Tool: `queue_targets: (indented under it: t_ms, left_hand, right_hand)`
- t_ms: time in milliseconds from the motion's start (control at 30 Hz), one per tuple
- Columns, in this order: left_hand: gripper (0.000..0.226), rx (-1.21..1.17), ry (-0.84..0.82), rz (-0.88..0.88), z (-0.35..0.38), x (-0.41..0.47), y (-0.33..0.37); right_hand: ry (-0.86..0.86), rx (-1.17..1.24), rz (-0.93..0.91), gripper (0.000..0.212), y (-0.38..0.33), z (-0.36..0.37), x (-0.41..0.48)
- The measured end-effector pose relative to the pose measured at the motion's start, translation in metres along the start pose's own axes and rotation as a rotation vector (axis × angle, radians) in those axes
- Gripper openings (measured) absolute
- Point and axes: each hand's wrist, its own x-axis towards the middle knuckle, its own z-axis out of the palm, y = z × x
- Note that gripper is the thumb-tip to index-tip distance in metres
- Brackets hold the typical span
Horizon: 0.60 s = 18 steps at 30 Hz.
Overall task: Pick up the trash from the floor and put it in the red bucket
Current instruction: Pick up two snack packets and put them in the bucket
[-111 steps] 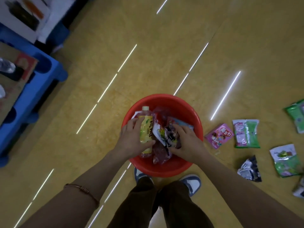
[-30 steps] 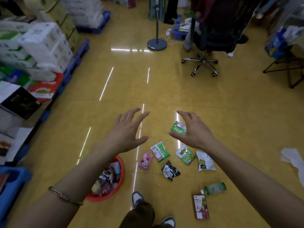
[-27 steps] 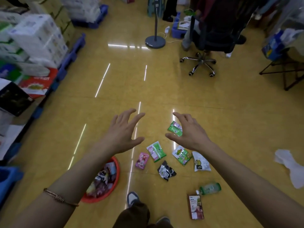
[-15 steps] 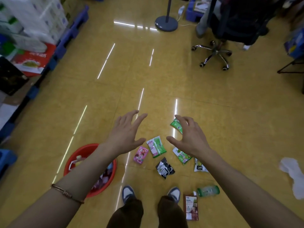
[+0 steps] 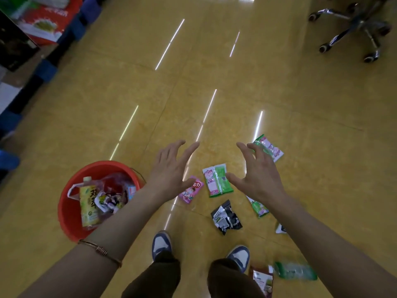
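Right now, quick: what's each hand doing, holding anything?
Left hand: open, fingers spread, empty, above the small pink snack packet.
Right hand: open, fingers spread, empty.

Both hands, left and right, are held spread and empty above wrappers scattered on the floor: a pink packet, a green-white packet. Trash is seen in the red bucket.

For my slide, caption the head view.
Empty open hands hover above scattered floor wrappers beside a half-filled red plastic bucket.
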Motion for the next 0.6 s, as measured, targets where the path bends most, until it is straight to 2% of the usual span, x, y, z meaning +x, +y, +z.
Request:
queue_targets:
  t_ms: [200, 367, 600]
  left_hand:
    - [0.108, 0.002, -0.1, -0.029, 0.144, 0.037, -0.04]
    - [0.109, 0.115, -0.19, 0.073, 0.249, 0.074, -0.077]
    - [0.111, 0.16, -0.124, 0.06, 0.351, 0.127, -0.113]
  right_hand:
    - [0.063, 0.198, 0.103, 0.079, 0.052, 0.13, 0.049]
    - [-0.027, 0.055, 0.097, 0.079, 0.096, 0.236, 0.091]
    - [-0.025, -0.104, 0.031, 0.082, 0.13, 0.339, 0.154]
